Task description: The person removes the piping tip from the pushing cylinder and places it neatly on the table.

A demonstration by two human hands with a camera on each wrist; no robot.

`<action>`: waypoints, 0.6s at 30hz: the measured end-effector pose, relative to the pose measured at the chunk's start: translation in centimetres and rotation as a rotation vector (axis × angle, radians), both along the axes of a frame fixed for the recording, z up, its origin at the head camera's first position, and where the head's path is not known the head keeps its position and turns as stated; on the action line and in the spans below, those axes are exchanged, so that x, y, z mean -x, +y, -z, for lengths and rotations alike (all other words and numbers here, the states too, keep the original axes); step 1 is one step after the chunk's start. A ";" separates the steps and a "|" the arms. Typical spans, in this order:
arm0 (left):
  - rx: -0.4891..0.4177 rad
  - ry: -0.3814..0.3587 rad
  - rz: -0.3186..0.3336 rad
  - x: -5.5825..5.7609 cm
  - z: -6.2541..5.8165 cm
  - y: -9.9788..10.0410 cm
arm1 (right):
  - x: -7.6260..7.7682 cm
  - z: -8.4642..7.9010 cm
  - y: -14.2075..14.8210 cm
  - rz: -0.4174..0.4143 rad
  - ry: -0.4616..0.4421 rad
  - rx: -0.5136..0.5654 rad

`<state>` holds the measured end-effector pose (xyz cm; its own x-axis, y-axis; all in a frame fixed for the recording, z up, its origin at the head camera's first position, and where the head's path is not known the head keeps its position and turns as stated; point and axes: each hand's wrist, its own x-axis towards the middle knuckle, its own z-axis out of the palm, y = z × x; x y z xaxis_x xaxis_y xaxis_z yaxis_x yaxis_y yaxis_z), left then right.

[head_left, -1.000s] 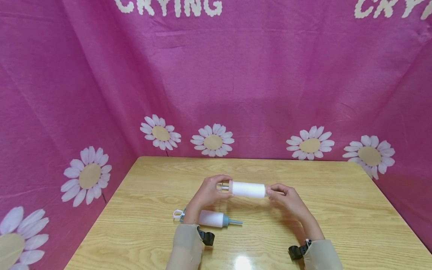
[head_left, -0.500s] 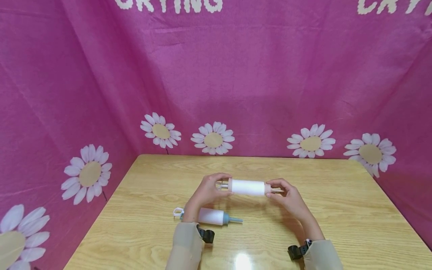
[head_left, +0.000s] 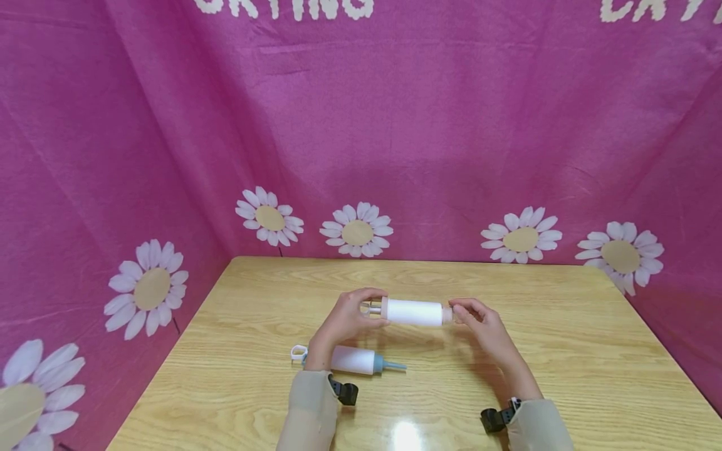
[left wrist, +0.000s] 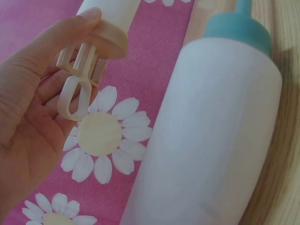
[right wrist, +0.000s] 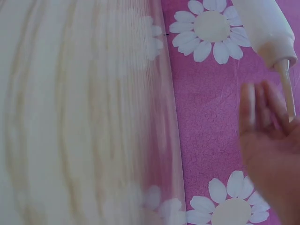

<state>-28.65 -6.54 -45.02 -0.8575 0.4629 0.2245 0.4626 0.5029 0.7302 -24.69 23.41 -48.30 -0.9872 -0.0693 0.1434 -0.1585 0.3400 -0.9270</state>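
A syringe-like dispenser (head_left: 414, 312) with a white barrel and beige ends lies level in the air above the table, held between both hands. My left hand (head_left: 350, 316) grips its beige collar (left wrist: 111, 42), the thumb on top; the looped handle (left wrist: 63, 101) sticks out toward the palm. At the other end, my right hand (head_left: 487, 326) has its fingertips at the thin beige nozzle (right wrist: 287, 89), seeming to pinch it. A second dispenser (head_left: 354, 360), with a white barrel and blue-green cap and nozzle, rests on the table, partly hidden behind the left wrist.
The wooden table (head_left: 592, 363) runs back to a pink cloth curtain (head_left: 423, 156) printed with daisies. Another stretch of the curtain hangs along the left side. Black wrist cameras are strapped at both sleeves.
The right fingers have shifted along the nozzle; half a second ago it showed between thumb and fingers, now the fingertips cover most of it. The left hand keeps its grip on the collar.
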 end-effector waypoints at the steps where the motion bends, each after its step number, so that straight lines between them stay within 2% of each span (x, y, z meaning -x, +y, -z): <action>1: 0.002 0.002 0.000 0.0 0.0 0.0 | 0.1 -0.1 -0.1 0.019 -0.017 -0.006; 4: 0.004 0.007 0.002 -0.1 -0.1 0.0 | 0.2 -0.3 -0.2 0.041 -0.056 0.003; 10: 0.002 0.004 0.002 -0.1 0.0 0.0 | 0.3 -0.2 -0.5 -0.018 -0.088 -0.003; 18: 0.000 0.008 -0.004 -0.1 -0.1 -0.2 | 0.0 -0.2 -0.6 -0.035 -0.120 0.009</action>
